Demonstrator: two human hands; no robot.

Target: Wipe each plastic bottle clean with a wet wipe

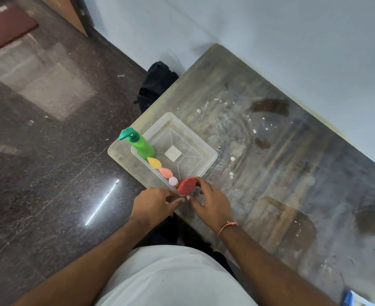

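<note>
Five bottles lined along the near wall of a clear tub point(206, 151) at the table point(292, 173) corner: green pump point(141, 143), yellow cap point(154, 162), peach cap point(165, 172), pink cap point(173, 181), red cap point(186, 185). Right hand point(213, 204) curled round the red-capped one. Left hand point(153, 204) just beside, fingertips bunched near the tub corner; whether pinching a wipe, cannot tell.

My left hand point(154, 202) reaches forward, fingers curled, tips meeting my right hand point(213, 203). The right one is cupped, fingers bent. Both forearms are bare, angled inward toward each other.
</note>
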